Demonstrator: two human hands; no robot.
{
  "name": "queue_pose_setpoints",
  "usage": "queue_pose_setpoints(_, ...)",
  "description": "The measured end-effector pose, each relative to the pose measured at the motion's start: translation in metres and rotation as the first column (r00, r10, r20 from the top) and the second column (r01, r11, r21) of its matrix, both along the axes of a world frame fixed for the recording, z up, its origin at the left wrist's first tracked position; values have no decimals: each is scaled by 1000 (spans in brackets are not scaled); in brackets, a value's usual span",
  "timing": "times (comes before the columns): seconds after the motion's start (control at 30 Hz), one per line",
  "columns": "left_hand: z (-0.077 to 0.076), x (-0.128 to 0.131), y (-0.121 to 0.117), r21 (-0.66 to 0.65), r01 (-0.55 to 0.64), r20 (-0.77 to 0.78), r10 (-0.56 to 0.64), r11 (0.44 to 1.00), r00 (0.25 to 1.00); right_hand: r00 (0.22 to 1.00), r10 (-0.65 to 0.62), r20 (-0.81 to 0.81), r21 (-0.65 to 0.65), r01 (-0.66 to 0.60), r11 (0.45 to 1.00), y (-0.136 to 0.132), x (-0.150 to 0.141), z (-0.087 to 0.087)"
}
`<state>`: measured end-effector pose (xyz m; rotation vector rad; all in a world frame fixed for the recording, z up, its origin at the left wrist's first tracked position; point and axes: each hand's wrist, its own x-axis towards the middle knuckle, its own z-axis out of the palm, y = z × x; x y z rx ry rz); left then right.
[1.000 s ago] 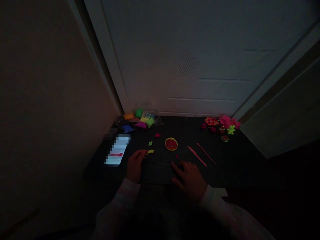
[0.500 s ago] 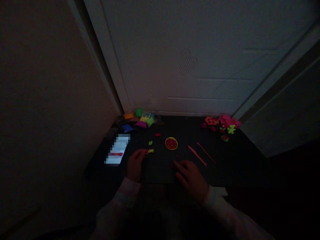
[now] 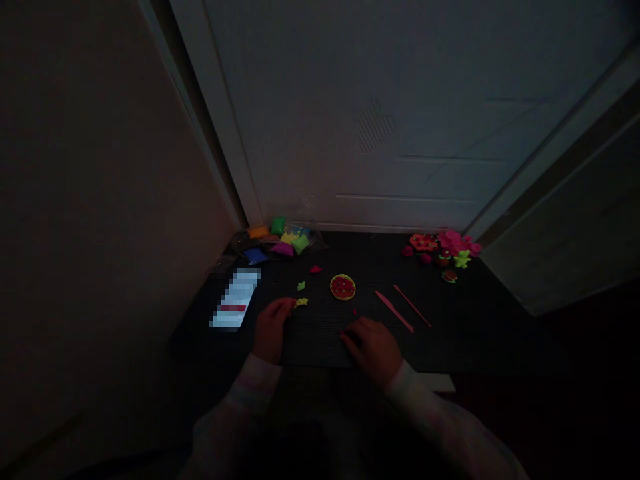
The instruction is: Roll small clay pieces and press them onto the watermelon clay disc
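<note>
My left hand (image 3: 270, 330) rests on the dark table with its fingers pressed together. Its fingertips meet the near end of a yellow clay piece (image 3: 301, 303); whether they grip it or something hidden is unclear. My right hand (image 3: 374, 348) has thumb and index finger closed at a tiny red clay bit (image 3: 343, 335), mostly covered by the fingertips. Just beyond it lies a small red clay ball (image 3: 355, 312). Between and beyond the hands sits a round clay pizza (image 3: 343, 287), with a yellow rim and a red, dotted top. A green clay lump (image 3: 301, 286) and a red one (image 3: 315, 270) lie left of it.
Two pink modelling tools, a knife (image 3: 395, 312) and a thin stick (image 3: 412, 306), lie to the right. A bright phone (image 3: 235, 299) is at left. Coloured clay packets (image 3: 283, 249) stand back left, small clay figures (image 3: 450, 241) back right, before a white door (image 3: 320, 120).
My right hand first drew back slightly, baring a tiny red bit, then came left and closed thumb and index finger on it. My left hand stays almost still.
</note>
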<state>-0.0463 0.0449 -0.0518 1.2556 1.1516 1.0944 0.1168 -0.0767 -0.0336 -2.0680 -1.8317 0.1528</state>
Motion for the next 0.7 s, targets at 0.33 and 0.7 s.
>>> queue_pose_setpoints(0.33,3,0,-1,-1,1,-12,-1,1000,1000,999,6,43,-20,-5,1000,-1,0,2)
queue_pose_setpoints(0.7,0,0,-1,10,6,-6,-6,1000,1000,980,47,193,6,-49,999,-25,-16,-1)
